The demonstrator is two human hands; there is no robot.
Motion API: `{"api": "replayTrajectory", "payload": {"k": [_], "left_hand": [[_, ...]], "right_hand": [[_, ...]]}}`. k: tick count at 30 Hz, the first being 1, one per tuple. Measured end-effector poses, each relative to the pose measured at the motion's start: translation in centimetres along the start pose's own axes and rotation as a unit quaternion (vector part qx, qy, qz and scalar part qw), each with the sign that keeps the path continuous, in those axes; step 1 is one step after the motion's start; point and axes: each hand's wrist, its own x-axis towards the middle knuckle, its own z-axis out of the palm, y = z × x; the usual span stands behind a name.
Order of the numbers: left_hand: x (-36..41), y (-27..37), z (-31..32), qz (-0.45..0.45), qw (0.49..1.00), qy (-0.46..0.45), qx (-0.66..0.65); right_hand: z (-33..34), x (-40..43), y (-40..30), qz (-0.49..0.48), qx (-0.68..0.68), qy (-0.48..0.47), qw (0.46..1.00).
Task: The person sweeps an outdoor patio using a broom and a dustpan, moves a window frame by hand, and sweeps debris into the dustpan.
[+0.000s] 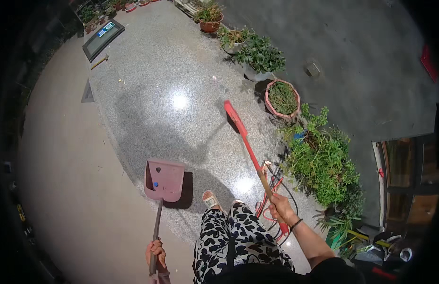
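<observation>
My left hand grips the grey handle of a long-handled pink dustpan, at the lower left. Inside the pan lie a blue bottle cap and a small dark bit. The pan appears raised, with its shadow on the stone floor to the right. My right hand is closed around the brown handle of a red broom. Its red head points away from me, over the speckled floor, and its bristles are mostly hidden.
Potted plants line the right edge of the granite floor. Red and black cables lie by my right leg. A framed glass panel and a hammer lie far left. Clutter sits lower right.
</observation>
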Motion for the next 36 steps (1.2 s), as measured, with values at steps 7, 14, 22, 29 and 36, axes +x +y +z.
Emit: {"api": "replayTrajectory", "payload": {"k": [7,14,22,29,36], "left_hand": [[-0.7,-1.5,4.7,0.026,0.999,0.012,-0.014],[5.3,-13.1,9.6,0.043,0.998,-0.013,-0.039],[6.0,-11.2,9.0,0.035,0.998,-0.023,-0.039],[4.3,-14.7,9.3,0.096,0.992,0.039,-0.072],[2.2,-18.3,11.8,0.094,0.986,0.015,-0.139]], "right_hand": [[4.3,9.8,-8.7,-0.104,-0.121,0.053,0.986],[-0.6,31.7,-25.0,-0.121,-0.138,0.1,0.978],[-0.2,14.6,-15.1,0.089,-0.104,-0.109,0.985],[-0.1,17.3,-21.6,-0.137,-0.257,-0.018,0.956],[5.8,31.2,-34.4,-0.219,-0.309,0.044,0.924]]}}
